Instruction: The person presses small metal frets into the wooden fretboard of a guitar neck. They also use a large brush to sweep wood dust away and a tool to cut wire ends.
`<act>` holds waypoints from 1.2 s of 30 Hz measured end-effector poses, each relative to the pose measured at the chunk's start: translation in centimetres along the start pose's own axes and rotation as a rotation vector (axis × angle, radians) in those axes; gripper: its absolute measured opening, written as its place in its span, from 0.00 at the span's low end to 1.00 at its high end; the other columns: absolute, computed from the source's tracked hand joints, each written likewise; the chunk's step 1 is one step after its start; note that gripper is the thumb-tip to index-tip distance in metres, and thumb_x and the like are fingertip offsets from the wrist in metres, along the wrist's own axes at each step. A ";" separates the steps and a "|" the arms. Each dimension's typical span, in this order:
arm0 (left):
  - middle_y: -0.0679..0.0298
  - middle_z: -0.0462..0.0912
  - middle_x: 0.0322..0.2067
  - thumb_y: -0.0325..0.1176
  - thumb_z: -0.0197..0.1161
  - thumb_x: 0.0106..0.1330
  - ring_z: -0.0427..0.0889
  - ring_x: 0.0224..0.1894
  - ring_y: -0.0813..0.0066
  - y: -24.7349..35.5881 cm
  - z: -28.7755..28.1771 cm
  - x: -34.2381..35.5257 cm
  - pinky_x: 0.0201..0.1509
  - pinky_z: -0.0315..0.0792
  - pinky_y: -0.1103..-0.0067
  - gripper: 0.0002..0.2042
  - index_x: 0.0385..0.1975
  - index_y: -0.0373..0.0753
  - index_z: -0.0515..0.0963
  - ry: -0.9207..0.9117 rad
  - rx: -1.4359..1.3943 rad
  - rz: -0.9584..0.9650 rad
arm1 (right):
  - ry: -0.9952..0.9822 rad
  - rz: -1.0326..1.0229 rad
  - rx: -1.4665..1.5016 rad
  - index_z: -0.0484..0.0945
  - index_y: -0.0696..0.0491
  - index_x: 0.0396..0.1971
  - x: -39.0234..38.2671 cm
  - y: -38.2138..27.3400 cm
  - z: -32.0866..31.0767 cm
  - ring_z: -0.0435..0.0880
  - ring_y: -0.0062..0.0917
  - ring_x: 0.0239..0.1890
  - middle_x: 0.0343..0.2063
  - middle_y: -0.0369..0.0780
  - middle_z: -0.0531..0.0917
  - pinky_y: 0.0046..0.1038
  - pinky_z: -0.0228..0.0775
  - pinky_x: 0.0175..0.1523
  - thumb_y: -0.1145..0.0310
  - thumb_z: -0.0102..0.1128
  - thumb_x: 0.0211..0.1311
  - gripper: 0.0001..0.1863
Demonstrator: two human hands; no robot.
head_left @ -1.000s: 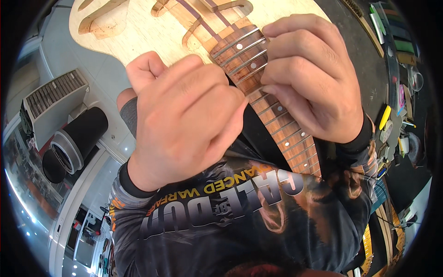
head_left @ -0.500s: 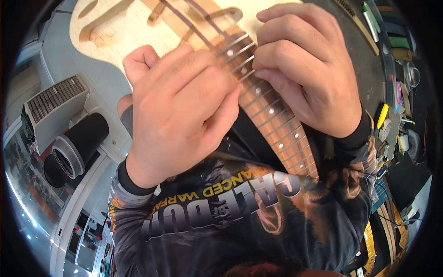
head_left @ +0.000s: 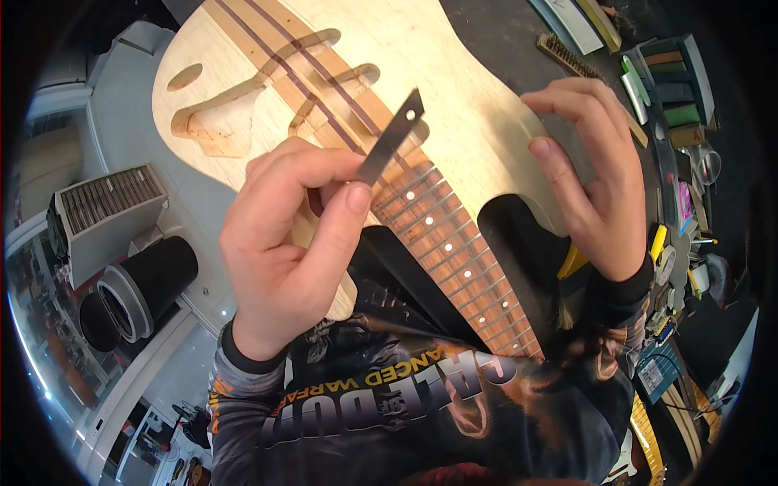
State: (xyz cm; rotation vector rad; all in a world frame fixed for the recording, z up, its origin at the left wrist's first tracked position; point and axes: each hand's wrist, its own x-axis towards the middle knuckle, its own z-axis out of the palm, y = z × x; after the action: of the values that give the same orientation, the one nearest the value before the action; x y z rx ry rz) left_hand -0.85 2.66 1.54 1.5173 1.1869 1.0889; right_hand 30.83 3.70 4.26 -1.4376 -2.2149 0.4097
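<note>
My left hand [head_left: 279, 235] pinches a dark cutter blade [head_left: 391, 139] between thumb and forefinger. The blade is flat, with a slanted tip and a small hole near it, and points up and to the right above the guitar. Beneath lies an unfinished pale wood guitar body [head_left: 462, 89] with routed cavities and darker centre strips. Its brown fretboard [head_left: 463, 263], with metal frets and white dot inlays, runs down toward my lap. My right hand [head_left: 604, 178] is open, fingers curved and apart, by the body's right edge; it holds nothing.
A dark workbench [head_left: 502, 36] extends behind the guitar. On its right side are a brush [head_left: 567, 55], a rack of coloured blocks [head_left: 677, 85] and various tools. To the left, a black bin [head_left: 154, 275] and a slatted box [head_left: 109, 206] stand on the pale floor.
My hands have moved apart, off the upper fretboard. My left hand has turned, bringing the blade into sight. My right hand has shifted right and opened. The guitar appears lower in view.
</note>
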 end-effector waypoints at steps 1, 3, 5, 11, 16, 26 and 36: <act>0.66 0.85 0.35 0.17 0.76 0.74 0.79 0.38 0.76 -0.2 0.0 0.2 0.48 0.72 0.76 0.05 0.43 0.33 0.88 0.000 -0.001 0.006 | 0.004 -0.001 -0.004 0.87 0.61 0.62 0.0 -0.1 0.0 0.87 0.41 0.62 0.58 0.47 0.87 0.36 0.76 0.70 0.80 0.70 0.74 0.19; 0.65 0.86 0.38 0.17 0.75 0.76 0.79 0.39 0.77 -0.5 -0.1 0.2 0.46 0.72 0.77 0.05 0.46 0.31 0.87 -0.022 -0.052 0.042 | 0.007 0.014 0.020 0.88 0.60 0.62 -0.1 -0.4 0.0 0.87 0.41 0.61 0.59 0.48 0.86 0.37 0.77 0.70 0.80 0.71 0.73 0.19; 0.65 0.86 0.38 0.17 0.75 0.75 0.80 0.39 0.77 -0.7 -0.2 0.1 0.46 0.73 0.77 0.05 0.46 0.31 0.87 -0.022 -0.049 0.032 | 0.010 -0.021 0.042 0.88 0.60 0.61 0.1 -0.7 -0.1 0.87 0.42 0.61 0.59 0.48 0.86 0.38 0.77 0.69 0.80 0.72 0.72 0.20; 0.62 0.86 0.37 0.18 0.76 0.71 0.82 0.37 0.69 0.3 -0.3 -0.4 0.47 0.72 0.72 0.08 0.44 0.33 0.85 -0.178 0.250 0.159 | -0.066 -0.170 0.144 0.89 0.58 0.61 0.3 -1.5 0.4 0.87 0.44 0.58 0.55 0.49 0.86 0.41 0.77 0.67 0.78 0.81 0.64 0.24; 0.63 0.86 0.33 0.19 0.80 0.61 0.84 0.34 0.59 0.8 1.9 -1.2 0.46 0.72 0.65 0.12 0.41 0.38 0.87 -0.282 0.455 0.435 | -0.090 -0.253 0.180 0.90 0.53 0.55 -0.8 -1.3 1.4 0.86 0.42 0.52 0.50 0.43 0.87 0.44 0.73 0.62 0.73 0.88 0.58 0.24; 0.61 0.86 0.35 0.18 0.81 0.59 0.85 0.36 0.57 0.7 2.3 -0.6 0.47 0.73 0.63 0.14 0.42 0.38 0.87 -0.318 0.581 0.489 | -0.020 -0.245 0.118 0.89 0.48 0.46 -0.8 -1.3 3.1 0.85 0.39 0.49 0.47 0.37 0.86 0.40 0.71 0.55 0.74 0.87 0.54 0.20; 0.60 0.87 0.36 0.15 0.82 0.59 0.84 0.35 0.56 0.5 2.6 -1.0 0.44 0.72 0.63 0.16 0.45 0.36 0.88 -0.259 0.636 0.586 | 0.056 -0.261 0.039 0.88 0.48 0.42 -1.4 -1.2 3.9 0.87 0.36 0.51 0.44 0.35 0.87 0.40 0.73 0.53 0.72 0.84 0.53 0.17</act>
State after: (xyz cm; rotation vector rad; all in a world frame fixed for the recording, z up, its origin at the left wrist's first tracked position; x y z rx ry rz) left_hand 1.59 1.27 1.36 2.5290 0.9686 0.8582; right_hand 28.33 1.99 1.20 -1.1069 -2.2958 0.3180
